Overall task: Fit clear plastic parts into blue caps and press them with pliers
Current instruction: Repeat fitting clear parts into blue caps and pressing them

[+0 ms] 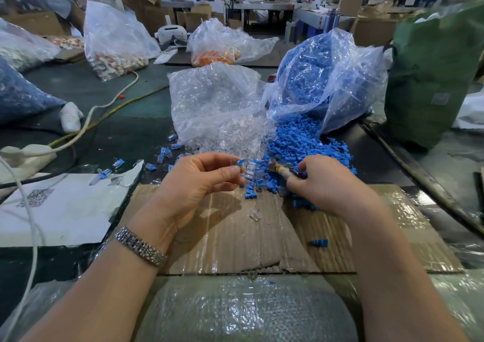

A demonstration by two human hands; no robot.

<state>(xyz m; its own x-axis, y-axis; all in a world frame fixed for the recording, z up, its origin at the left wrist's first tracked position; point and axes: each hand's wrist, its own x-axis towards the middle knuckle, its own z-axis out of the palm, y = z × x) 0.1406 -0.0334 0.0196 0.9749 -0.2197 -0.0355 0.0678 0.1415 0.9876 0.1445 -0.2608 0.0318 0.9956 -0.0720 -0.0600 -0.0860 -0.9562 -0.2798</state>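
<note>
My left hand (195, 181) pinches a small blue cap with a clear plastic part (242, 164) between thumb and forefinger, just above the cardboard sheet (235, 239). My right hand (324, 184) reaches into the heap of blue caps (298, 142), fingers curled; a wrapped fingertip (284, 173) points left, and whether it holds a piece is hidden. A pile of clear parts (230, 137) spills from its bag beside the blue heap. Loose clear pieces (255, 215) lie on the cardboard. No pliers are visible.
Several fitted blue-and-clear pieces (118, 164) lie scattered at the left of the piles. A white paper sheet (62, 208) and cables (86, 124) lie left. Bags of orange parts (217, 53) stand behind, a green sack (434, 79) at right, bubble wrap (243, 313) near me.
</note>
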